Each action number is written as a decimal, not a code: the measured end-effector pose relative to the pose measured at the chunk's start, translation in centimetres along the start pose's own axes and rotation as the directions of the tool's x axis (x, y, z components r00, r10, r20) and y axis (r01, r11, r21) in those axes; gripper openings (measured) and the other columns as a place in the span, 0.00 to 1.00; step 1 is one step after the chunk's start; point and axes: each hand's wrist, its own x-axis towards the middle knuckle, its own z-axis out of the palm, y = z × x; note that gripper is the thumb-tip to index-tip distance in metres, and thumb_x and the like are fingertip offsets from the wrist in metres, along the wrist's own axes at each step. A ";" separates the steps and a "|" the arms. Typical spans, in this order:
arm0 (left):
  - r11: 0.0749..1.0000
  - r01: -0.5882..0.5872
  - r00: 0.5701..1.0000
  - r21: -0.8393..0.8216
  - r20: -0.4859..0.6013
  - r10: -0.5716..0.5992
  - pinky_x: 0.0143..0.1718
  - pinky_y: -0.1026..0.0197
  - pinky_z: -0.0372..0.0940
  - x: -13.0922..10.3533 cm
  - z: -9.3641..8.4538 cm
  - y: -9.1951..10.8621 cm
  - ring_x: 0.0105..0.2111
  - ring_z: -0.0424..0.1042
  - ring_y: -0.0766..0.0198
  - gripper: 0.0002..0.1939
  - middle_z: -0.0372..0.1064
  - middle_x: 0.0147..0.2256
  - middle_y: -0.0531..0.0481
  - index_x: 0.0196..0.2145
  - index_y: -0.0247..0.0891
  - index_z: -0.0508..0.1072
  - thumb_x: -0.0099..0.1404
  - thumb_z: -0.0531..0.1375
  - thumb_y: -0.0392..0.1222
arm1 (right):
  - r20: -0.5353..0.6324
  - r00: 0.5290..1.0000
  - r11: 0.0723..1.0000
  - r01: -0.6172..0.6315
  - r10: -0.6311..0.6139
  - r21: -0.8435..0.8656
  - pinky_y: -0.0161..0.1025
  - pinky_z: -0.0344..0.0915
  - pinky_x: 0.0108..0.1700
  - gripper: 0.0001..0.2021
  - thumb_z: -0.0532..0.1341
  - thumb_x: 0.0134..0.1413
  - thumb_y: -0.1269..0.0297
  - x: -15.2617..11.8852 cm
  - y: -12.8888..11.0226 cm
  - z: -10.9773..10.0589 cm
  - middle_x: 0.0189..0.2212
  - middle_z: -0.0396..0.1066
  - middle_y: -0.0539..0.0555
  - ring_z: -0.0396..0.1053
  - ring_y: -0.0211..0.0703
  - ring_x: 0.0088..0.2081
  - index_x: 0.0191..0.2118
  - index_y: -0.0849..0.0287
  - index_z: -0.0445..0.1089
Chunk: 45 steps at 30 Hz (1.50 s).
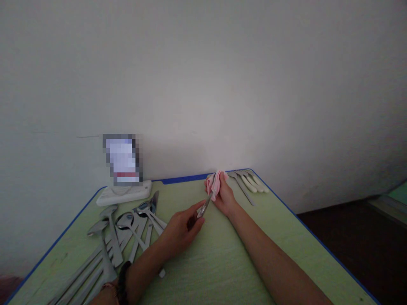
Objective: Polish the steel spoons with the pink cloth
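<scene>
My left hand (182, 231) is closed on the handle end of a shiny metal piece of cutlery (205, 206), held at a slant above the table. Wrapped around its far part is a pink cloth (216, 184), which my right hand (226, 195) grips. The cloth hides that end, so whether it is a spoon or a fork I cannot tell. Left of my left hand lies a loose pile of metal cutlery, with spoons (126, 220) and a knife (154, 201) among it. Just beyond my right hand, a metal fork (243, 188) lies on the table.
Several utensils with cream handles (251, 184) lie side by side at the far right corner. A lit phone, blurred out (123, 159), stands on a white base (124, 195) at the back left. The green table (229, 271) has a blue edge and meets a pale wall (203, 84).
</scene>
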 end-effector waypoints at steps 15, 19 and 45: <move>1.000 0.006 1.000 -0.018 -0.017 -0.006 0.29 0.66 0.63 0.0 0.3 -0.7 0.27 0.65 0.66 0.25 0.68 0.37 0.50 0.56 0.43 0.61 0.60 0.55 0.40 | 0.205 0.975 0.965 -0.029 0.085 -0.261 0.28 0.65 0.25 0.16 0.62 0.48 0.54 -0.3 0.1 -0.4 0.23 0.73 0.55 0.68 0.34 0.24 0.27 0.65 0.71; 0.999 -0.037 0.998 -0.006 -0.045 0.037 0.29 0.65 0.63 0.1 0.2 -0.5 0.28 0.64 0.66 0.26 0.67 0.36 0.49 0.57 0.42 0.59 0.61 0.53 0.38 | 0.257 0.956 0.935 -0.042 0.140 -0.351 0.30 0.66 0.26 0.16 0.61 0.49 0.54 -0.8 0.1 -0.4 0.23 0.73 0.56 0.69 0.36 0.24 0.28 0.66 0.71; 0.991 -0.065 0.989 -0.115 -0.136 0.050 0.27 0.69 0.65 -0.1 0.0 -0.1 0.33 0.66 0.66 0.20 0.67 0.35 0.48 0.51 0.37 0.67 0.60 0.52 0.36 | 0.063 0.998 0.998 -0.015 0.019 -0.062 0.29 0.65 0.28 0.14 0.60 0.52 0.55 0.4 0.2 -0.3 0.20 0.71 0.49 0.67 0.32 0.22 0.25 0.62 0.67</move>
